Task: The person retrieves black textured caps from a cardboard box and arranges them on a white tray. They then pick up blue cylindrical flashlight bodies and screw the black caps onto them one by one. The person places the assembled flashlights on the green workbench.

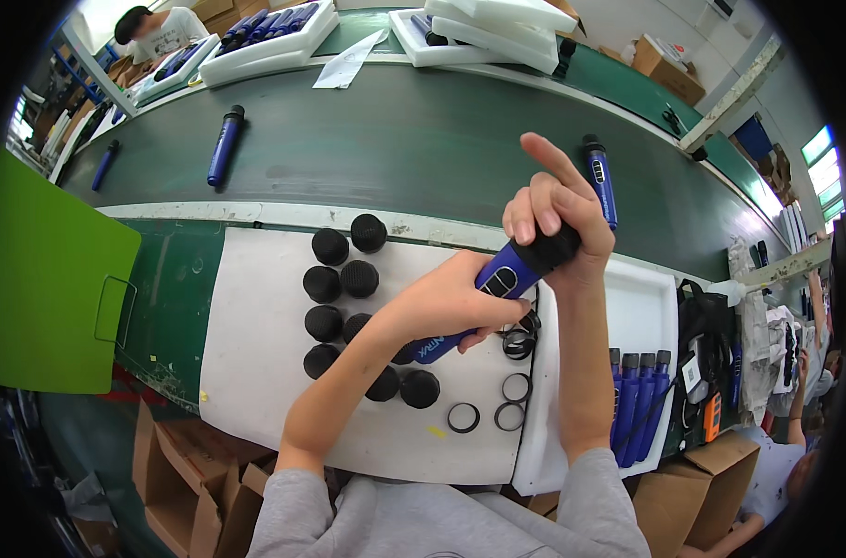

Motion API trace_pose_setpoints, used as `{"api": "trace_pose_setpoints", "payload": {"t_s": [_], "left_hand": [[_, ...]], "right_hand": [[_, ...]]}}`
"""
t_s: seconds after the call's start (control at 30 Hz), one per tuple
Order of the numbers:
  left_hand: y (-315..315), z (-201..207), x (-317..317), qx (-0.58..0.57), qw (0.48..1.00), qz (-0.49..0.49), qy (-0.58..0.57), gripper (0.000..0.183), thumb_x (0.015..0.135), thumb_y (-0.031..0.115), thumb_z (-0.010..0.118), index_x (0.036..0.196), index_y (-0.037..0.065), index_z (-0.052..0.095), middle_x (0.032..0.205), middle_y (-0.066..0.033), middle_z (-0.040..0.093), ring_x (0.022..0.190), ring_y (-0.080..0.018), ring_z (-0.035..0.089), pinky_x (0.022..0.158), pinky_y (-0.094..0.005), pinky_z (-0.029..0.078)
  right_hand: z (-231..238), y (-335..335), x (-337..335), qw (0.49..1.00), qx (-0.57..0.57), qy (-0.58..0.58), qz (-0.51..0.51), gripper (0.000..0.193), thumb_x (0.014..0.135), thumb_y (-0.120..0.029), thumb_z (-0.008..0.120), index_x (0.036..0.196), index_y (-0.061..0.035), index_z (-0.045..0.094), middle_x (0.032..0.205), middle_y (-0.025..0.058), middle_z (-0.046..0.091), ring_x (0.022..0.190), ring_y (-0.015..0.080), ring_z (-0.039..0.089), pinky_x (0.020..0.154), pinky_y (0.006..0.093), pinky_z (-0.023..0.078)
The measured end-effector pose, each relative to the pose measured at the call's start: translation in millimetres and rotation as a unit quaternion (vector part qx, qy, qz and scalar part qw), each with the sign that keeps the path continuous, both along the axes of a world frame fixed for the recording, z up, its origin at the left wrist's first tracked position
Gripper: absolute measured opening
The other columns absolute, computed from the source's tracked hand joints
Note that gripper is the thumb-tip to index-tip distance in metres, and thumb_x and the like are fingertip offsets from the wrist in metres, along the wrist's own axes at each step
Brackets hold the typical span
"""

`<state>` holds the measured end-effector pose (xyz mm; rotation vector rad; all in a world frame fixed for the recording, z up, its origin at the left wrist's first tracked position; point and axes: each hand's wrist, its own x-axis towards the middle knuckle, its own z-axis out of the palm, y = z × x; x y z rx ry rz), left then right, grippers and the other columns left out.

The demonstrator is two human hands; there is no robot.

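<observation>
A blue handheld microphone (514, 268) with a black head is held at a tilt between my hands, above the white work sheet (255, 325). My left hand (455, 293) is closed around its blue body, below the button panel. At the upper end, my right hand (567, 214) grips the black head, with the index finger stretched out. Several black microphone heads (322, 284) stand in rows on the sheet, some partly hidden by my left forearm. Black rings (463, 418) lie near its right edge, several of them bunched behind the microphone.
A white foam tray (641, 298) at the right holds several blue microphones (637, 400). Across the green bench (386, 130) lie more microphones (224, 147). Foam trays (255, 58) stand at the back. A green panel (51, 279) is at the left; a person (167, 33) sits far left.
</observation>
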<state>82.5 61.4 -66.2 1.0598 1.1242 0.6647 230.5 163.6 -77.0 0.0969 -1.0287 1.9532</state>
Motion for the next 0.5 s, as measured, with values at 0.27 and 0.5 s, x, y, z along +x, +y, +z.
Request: {"api": "trace_pose_setpoints", "payload": {"t_s": [0.27, 0.5], "left_hand": [[8, -28, 8, 0.227, 0.904, 0.157, 0.327, 0.03, 0.077, 0.02, 0.074, 0.092, -0.002, 0.062, 0.07, -0.0152, 0.065, 0.065, -0.0276, 0.065, 0.064, -0.037, 0.051], [-4, -4, -8, 0.056, 0.983, -0.096, -0.145, 0.038, 0.078, 0.031, 0.08, 0.086, -0.002, 0.061, 0.065, -0.0067, 0.063, 0.056, -0.0155, 0.063, 0.055, -0.0289, 0.05]], "right_hand": [[-1, -18, -26, 0.932, -0.125, -0.171, -0.293, 0.037, 0.093, -0.008, 0.058, 0.126, 0.0085, 0.057, 0.072, 0.0075, 0.06, 0.066, 0.0207, 0.064, 0.069, 0.0343, 0.054], [20, -25, -7, 0.995, 0.094, -0.01, 0.0, 0.051, 0.085, -0.003, 0.06, 0.133, 0.0103, 0.052, 0.067, 0.0067, 0.058, 0.059, 0.0199, 0.061, 0.062, 0.035, 0.053]]}}
